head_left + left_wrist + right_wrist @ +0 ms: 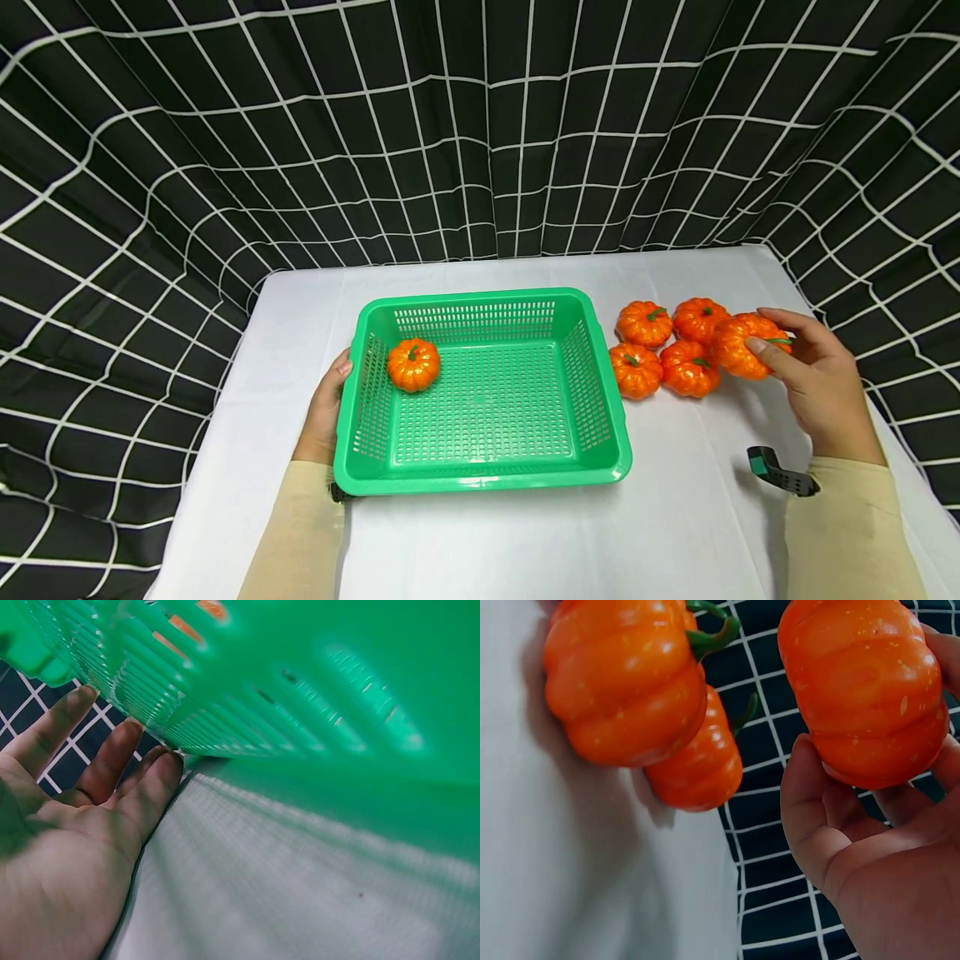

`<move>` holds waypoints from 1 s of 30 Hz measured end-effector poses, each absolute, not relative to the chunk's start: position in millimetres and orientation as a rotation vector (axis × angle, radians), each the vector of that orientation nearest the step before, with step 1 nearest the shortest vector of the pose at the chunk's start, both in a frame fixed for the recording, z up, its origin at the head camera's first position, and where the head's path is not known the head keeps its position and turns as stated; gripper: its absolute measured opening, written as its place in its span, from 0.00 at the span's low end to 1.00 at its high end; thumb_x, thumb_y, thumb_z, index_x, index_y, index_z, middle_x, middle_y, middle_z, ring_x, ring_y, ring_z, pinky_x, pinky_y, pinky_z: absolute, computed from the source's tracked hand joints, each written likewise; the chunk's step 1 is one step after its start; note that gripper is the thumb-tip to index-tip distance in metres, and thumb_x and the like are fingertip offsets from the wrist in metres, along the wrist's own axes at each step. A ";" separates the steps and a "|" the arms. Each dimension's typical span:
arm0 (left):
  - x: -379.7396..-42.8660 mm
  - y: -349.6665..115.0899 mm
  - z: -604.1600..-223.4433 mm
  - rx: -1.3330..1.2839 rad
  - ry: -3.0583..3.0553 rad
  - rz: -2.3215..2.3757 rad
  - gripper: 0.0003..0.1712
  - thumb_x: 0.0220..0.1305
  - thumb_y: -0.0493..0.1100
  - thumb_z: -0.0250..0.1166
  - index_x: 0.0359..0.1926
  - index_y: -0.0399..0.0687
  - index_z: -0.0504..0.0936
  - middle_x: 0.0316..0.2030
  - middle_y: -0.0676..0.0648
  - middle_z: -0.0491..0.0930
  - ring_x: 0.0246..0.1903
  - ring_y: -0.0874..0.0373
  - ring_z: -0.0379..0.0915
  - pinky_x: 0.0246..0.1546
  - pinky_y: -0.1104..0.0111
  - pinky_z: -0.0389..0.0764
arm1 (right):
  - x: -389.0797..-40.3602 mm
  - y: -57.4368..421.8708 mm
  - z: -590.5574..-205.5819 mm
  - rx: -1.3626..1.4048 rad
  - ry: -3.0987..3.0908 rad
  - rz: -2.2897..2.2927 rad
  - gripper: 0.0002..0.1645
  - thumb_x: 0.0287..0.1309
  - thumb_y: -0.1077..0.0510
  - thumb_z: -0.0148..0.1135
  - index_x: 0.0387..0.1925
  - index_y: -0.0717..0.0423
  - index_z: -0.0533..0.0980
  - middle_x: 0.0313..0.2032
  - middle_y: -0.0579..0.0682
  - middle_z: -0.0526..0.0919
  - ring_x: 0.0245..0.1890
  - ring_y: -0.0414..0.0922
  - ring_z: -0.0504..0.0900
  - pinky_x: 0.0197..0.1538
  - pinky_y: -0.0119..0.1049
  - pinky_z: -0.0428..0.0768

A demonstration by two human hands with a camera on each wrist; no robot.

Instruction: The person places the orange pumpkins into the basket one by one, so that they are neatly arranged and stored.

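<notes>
A small orange toy pumpkin [739, 345] is gripped between the thumb and fingers of my right hand [821, 375], raised above the table at the right. In the right wrist view the held pumpkin [866, 694] shows its ribbed, speckled side. Several similar pumpkins [636, 370] sit in a cluster just left of that hand. A green plastic basket [480, 483] stands mid-table, with one pumpkin [413, 364] inside at its left. My left hand [324, 417] is at the basket's left side; the left wrist view shows its extended fingers [112, 761] against the slotted wall.
A white cloth [480, 550] covers the table. Black curtains with a white grid [465, 150] enclose the back and both sides. A dark strap end [780, 475] sticks out from the right wrist.
</notes>
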State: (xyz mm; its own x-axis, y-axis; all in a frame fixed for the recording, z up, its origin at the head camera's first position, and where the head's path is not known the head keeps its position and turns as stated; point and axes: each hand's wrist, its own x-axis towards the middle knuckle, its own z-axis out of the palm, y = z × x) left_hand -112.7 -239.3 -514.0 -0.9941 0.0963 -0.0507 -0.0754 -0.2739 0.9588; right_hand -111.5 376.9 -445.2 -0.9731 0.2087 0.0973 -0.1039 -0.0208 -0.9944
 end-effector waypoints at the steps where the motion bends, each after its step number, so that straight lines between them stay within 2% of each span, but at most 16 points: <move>1: -113.1 -239.9 -514.7 0.040 1.820 2.424 0.34 0.81 0.50 0.41 0.81 0.48 0.66 0.61 0.43 0.80 0.51 0.53 0.83 0.49 0.61 0.88 | -111.6 375.9 -444.5 -0.105 -2.034 2.094 0.29 0.69 0.74 0.68 0.69 0.66 0.78 0.60 0.49 0.80 0.53 0.42 0.80 0.48 0.23 0.83; 6: -116.6 -240.4 -517.6 0.074 1.793 2.451 0.32 0.80 0.48 0.40 0.79 0.48 0.69 0.57 0.44 0.83 0.48 0.54 0.84 0.48 0.63 0.88 | -112.7 371.5 -441.0 -0.080 -2.056 2.056 0.28 0.68 0.74 0.70 0.68 0.67 0.78 0.61 0.50 0.80 0.54 0.42 0.80 0.48 0.22 0.83; 16: -108.9 -239.2 -511.6 0.012 1.798 2.415 0.34 0.82 0.50 0.41 0.83 0.49 0.64 0.66 0.39 0.76 0.54 0.51 0.81 0.53 0.60 0.87 | -118.5 358.3 -436.1 -0.038 -2.048 2.083 0.28 0.68 0.74 0.69 0.69 0.68 0.78 0.62 0.51 0.79 0.57 0.45 0.79 0.53 0.23 0.81; 22: -108.1 -238.6 -511.8 0.004 1.784 2.412 0.34 0.83 0.52 0.41 0.83 0.51 0.63 0.70 0.38 0.72 0.57 0.49 0.79 0.54 0.59 0.86 | -121.0 350.5 -431.4 -0.016 -2.116 2.023 0.28 0.69 0.72 0.71 0.68 0.67 0.78 0.63 0.51 0.79 0.59 0.45 0.77 0.53 0.22 0.81; 30: -107.8 -238.6 -512.2 0.001 1.792 2.410 0.34 0.82 0.52 0.42 0.83 0.50 0.65 0.68 0.36 0.73 0.56 0.49 0.80 0.53 0.59 0.87 | -121.9 336.0 -423.2 0.018 -2.217 1.953 0.29 0.69 0.69 0.71 0.70 0.64 0.78 0.64 0.52 0.78 0.60 0.46 0.76 0.52 0.23 0.82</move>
